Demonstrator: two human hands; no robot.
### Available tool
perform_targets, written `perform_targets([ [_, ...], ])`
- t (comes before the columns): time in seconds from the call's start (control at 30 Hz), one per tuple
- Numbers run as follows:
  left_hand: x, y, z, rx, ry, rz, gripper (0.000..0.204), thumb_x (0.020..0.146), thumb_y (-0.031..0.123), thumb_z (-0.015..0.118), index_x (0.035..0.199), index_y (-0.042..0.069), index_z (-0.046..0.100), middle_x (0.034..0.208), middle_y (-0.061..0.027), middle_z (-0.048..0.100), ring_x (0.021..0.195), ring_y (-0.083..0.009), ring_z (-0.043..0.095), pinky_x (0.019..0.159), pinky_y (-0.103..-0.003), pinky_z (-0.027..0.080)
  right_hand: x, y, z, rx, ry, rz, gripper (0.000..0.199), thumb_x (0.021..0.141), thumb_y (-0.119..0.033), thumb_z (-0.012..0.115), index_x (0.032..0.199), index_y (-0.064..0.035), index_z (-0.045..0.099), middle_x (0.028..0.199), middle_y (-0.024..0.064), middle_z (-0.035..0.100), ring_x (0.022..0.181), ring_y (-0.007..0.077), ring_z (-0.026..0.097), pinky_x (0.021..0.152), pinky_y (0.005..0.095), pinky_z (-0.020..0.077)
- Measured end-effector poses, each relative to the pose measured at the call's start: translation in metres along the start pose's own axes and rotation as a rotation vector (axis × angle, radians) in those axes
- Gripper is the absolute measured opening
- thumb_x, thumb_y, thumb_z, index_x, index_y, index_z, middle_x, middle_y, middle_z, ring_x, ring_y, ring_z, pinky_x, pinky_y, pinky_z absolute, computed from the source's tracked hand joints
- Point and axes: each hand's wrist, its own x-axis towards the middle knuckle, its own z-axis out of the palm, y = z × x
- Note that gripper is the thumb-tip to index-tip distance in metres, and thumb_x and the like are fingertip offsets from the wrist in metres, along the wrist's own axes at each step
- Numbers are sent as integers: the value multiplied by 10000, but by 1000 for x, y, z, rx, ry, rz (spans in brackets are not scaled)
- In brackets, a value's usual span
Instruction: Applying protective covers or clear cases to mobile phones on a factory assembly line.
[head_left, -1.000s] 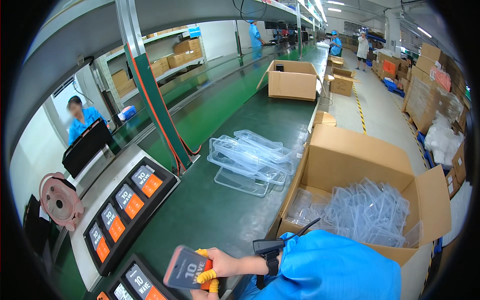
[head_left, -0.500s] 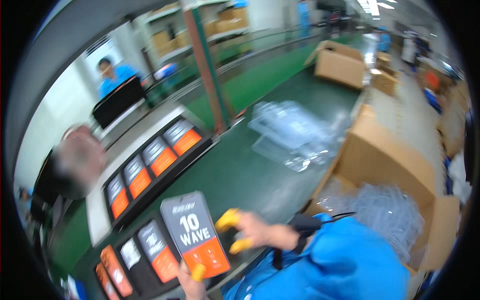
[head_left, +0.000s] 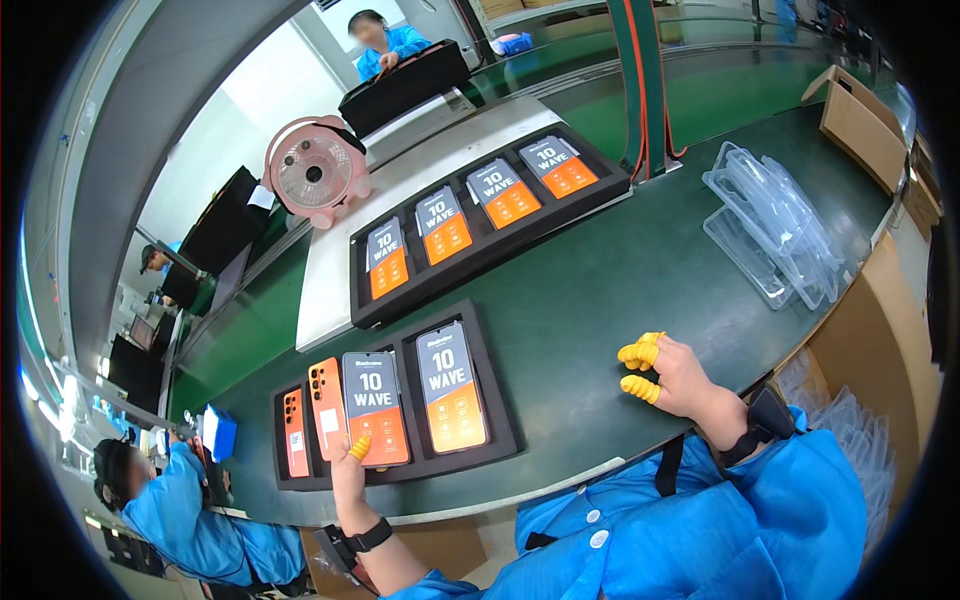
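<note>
My left hand (head_left: 349, 474), a yellow cot on its thumb, grips the lower edge of a smartphone (head_left: 376, 408) with a grey-and-orange screen film. That phone is over a slot of a black foam tray (head_left: 508, 420); I cannot tell if it rests in it. Beside it are an orange-backed phone (head_left: 325, 400), standing slightly proud, and another orange-backed phone (head_left: 294, 432). A phone with the same film (head_left: 449, 385) lies in the tray's right slot. My right hand (head_left: 668, 375), with yellow finger cots, hovers over the green bench, thumb and fingers apart, nothing visible between them.
Another black tray (head_left: 480, 255) with several film-covered phones stands beyond on a white board. Clear plastic trays (head_left: 775, 230) are piled at right. Cardboard boxes (head_left: 865, 130) line the right edge. A pink fan (head_left: 315, 172) stands far left. Co-workers (head_left: 195, 510) sit left and at the back.
My left hand has lowered the phone toward the tray. My right hand now lies farther from it. The whole view has swung left and is sharper.
</note>
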Motion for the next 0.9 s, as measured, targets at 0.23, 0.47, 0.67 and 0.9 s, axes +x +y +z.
perform_targets([
  [0.23,0,55,21,709,587,406,299,899,185,519,1102,-34,543,991,-191,613,886,-295,591,796,-368,445,-2,6,-25,-351,195,-37,356,735,-234,708,1014,-55,580,938,115,584,857,304,569,763,386,468],
  [0.47,35,1,-8,1204,514,16,357,896,289,541,1024,-45,551,932,-205,618,848,-352,598,739,-396,471,0,57,-111,-787,641,244,422,701,-158,708,1077,-54,546,1080,137,542,1019,330,505,842,405,429],
  [0.67,44,-46,-30,1307,843,376,472,880,422,517,738,-22,588,702,-195,603,603,-311,587,502,-381,449,-21,91,-130,-951,526,270,318,658,-175,705,948,-83,611,998,99,587,975,288,532,798,390,416],
  [0.9,36,-35,-17,1184,798,317,407,875,370,514,805,-27,575,758,-186,598,659,-301,584,557,-377,451,-17,102,-94,-896,359,385,196,702,-188,644,862,-77,613,854,98,567,829,274,553,699,369,465],
])
